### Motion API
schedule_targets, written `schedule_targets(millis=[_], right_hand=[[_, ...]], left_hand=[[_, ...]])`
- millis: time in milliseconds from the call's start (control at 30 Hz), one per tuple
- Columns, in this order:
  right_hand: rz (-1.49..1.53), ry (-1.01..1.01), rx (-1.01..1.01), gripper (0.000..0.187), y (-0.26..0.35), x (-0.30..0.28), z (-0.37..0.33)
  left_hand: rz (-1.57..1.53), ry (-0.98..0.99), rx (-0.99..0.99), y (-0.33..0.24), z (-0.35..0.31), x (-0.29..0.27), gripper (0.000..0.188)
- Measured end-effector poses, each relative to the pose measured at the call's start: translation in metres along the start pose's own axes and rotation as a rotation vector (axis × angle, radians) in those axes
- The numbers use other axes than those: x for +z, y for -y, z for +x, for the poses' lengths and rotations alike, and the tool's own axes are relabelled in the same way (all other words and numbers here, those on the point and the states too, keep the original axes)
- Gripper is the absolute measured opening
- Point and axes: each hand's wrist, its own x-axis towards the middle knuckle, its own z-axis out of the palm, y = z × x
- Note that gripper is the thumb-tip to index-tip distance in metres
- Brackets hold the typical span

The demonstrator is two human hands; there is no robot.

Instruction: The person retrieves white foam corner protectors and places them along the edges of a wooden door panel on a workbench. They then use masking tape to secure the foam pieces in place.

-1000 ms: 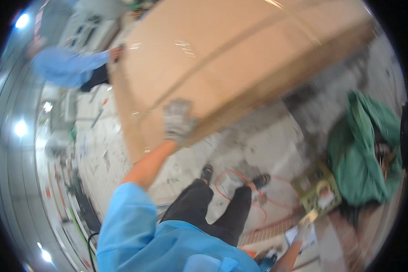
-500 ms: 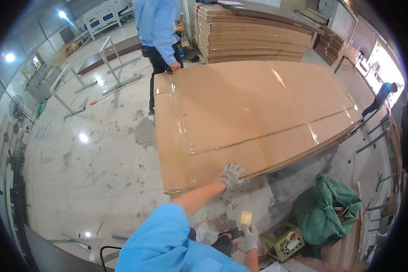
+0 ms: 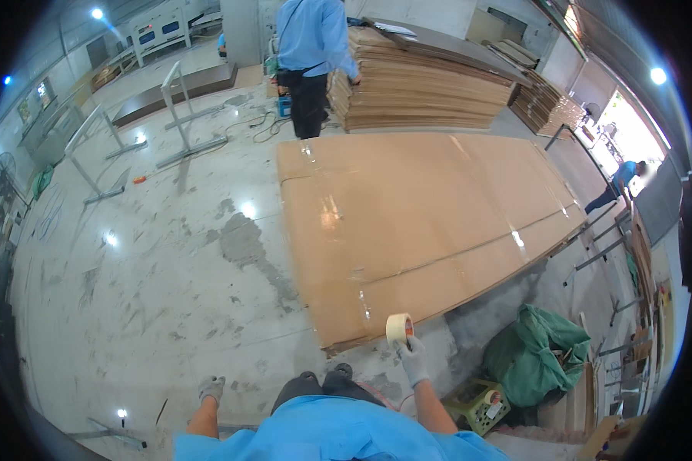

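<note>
Left hand (image 3: pixel 211 389) is off the cardboard sheet's (image 3: pixel 415 223) near edge and hangs low at the side, while right hand (image 3: pixel 414 359) now lifts the tape roll (image 3: pixel 397 328) to that edge.

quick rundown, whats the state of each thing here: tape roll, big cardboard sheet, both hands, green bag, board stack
tape roll: held upright at the sheet's near edge
right hand: gloved, gripping the tape roll
left hand: gloved, hanging free, holding nothing
cardboard sheet: lying flat, clear tape strips across it
green bag: slumped on the floor
board stack: piled flat behind the sheet
</note>
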Motion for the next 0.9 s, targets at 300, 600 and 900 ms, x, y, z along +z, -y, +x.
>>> schedule_targets(millis=[300, 600, 900], right_hand=[[-0.34, -0.047, -0.274, 0.03, 0.105, 0.143, 0.082], [-0.741, -0.242, -0.26, 0.025, 0.153, 0.249, 0.128], [-0.66, -0.348, -0.163, 0.024, 0.177, 0.292, 0.186]], left_hand=[[-0.197, 0.15, 0.147, 0.138, 0.06, 0.073, 0.036], [-0.518, 0.041, 0.11, 0.158, 0.19, -0.119, 0.032], [-1.206, 0.124, 0.262, -0.013, 0.331, -0.247, 0.028]])
